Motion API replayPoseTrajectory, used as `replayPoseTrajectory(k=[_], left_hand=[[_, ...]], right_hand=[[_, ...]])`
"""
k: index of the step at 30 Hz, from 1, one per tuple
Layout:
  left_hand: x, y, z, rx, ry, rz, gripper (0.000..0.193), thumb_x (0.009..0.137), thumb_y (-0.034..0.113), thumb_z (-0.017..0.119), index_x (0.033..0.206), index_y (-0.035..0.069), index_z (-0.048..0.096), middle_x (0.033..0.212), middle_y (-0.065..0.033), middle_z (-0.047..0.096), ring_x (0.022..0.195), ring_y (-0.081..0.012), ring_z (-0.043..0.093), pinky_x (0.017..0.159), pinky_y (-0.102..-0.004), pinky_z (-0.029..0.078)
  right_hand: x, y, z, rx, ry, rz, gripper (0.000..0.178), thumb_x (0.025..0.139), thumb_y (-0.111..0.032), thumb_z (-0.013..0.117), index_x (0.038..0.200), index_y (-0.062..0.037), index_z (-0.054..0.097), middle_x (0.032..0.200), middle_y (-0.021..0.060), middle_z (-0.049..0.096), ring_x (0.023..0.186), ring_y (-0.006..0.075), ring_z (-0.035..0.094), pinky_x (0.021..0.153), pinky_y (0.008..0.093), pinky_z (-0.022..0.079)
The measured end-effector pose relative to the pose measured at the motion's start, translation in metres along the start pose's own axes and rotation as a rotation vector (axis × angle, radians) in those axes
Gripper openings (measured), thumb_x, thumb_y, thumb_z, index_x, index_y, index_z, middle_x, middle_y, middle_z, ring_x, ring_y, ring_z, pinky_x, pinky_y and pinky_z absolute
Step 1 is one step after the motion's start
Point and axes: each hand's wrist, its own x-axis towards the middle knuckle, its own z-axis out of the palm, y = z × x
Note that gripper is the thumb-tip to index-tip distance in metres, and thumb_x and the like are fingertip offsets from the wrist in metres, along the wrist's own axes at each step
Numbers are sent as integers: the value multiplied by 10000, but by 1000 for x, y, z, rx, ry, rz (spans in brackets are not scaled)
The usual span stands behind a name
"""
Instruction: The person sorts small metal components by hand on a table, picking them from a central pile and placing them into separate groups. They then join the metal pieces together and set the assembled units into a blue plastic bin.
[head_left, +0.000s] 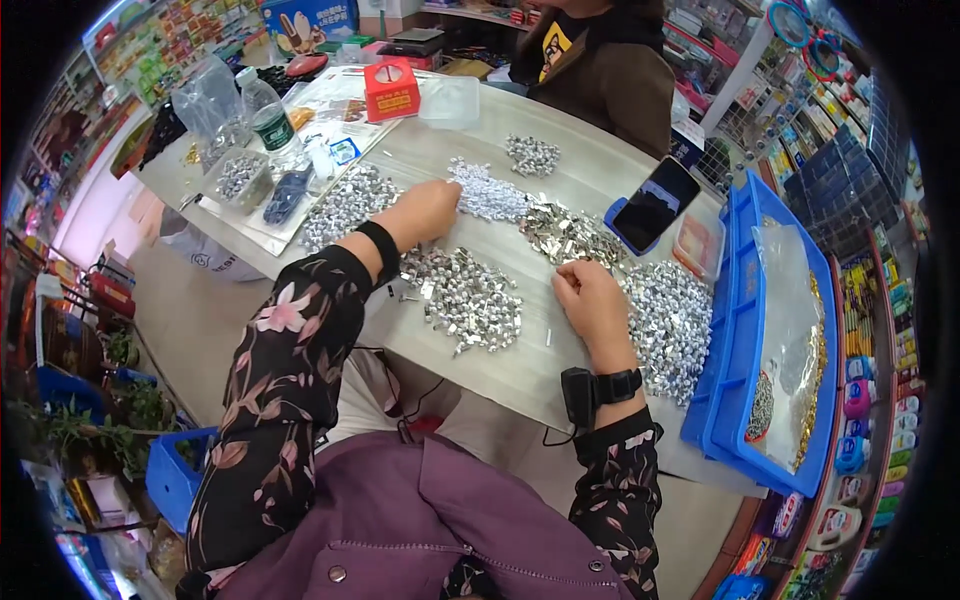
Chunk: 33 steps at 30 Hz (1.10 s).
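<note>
Purple cloth garment (390, 510) fills the bottom centre. Mid-frame, the left hand (428, 212) bends beside small white pieces (490, 193); right of centre, the right hand (597, 306) curls near silver metal pieces (568, 236). I cannot tell whether either grasps anything.

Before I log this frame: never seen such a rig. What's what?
No machine here: it's a person's own bare left hand and right hand. The single picture comes from the left of two fisheye cameras worn on the head, looking down, so straight edges bend. On the table lie several piles of small pieces, including a white pile and a silver pile, plus a phone and a red box. The left fingers are at the white pile; the right fingers are curled. Whether either holds a piece, I can't tell.
</note>
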Motion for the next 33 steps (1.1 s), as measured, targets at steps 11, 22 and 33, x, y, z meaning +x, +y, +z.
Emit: replayPoseTrajectory(k=[11, 22, 33], left_hand=[[1, 7, 20, 32, -2, 80, 126, 722, 61, 517, 809, 27, 601, 817, -200, 614, 797, -353, 600, 702, -435, 472], [-11, 11, -11, -215, 28, 76, 145, 707, 90, 529, 807, -15, 532, 738, -194, 599, 725, -329, 608, 639, -395, 487], [-84, 59, -21, -1492, -109, -127, 150, 762, 91, 540, 872, 4, 487, 722, -62, 566, 600, -132, 576, 532, -258, 503]], right_hand=[[10, -13, 19, -146, 77, -144, 193, 767, -160, 579, 952, -130, 624, 773, 101, 565, 738, 288, 561, 634, 382, 451], [17, -16, 26, -68, 36, -220, 126, 771, -180, 603, 866, -100, 629, 752, 88, 550, 684, 267, 552, 604, 359, 440], [13, -15, 28, -76, 70, -232, 132, 761, -163, 618, 856, -72, 630, 724, 94, 553, 636, 236, 566, 586, 328, 444]])
